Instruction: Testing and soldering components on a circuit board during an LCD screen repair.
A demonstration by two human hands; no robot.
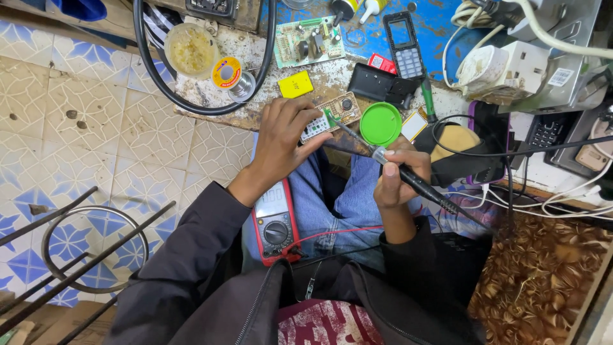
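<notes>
My left hand (pixel 284 137) grips a small circuit board (pixel 332 115) at the near edge of the worn workbench (pixel 255 64), thumb and fingers pinching its left end. My right hand (pixel 399 172) holds a black-handled soldering iron (pixel 408 179) like a pen, its metal tip touching the board's middle. The iron's cord runs off to the right. A red digital multimeter (pixel 274 220) rests on my lap, its red lead crossing my jeans.
On the bench lie a solder spool (pixel 228 73), a flux tub (pixel 190 50), a yellow square (pixel 295 84), a green lid (pixel 380 124), another green circuit board (pixel 309 41), a phone shell (pixel 404 46) and a white power adapter (pixel 504 67). Tiled floor and a metal stool frame (pixel 83 246) are left.
</notes>
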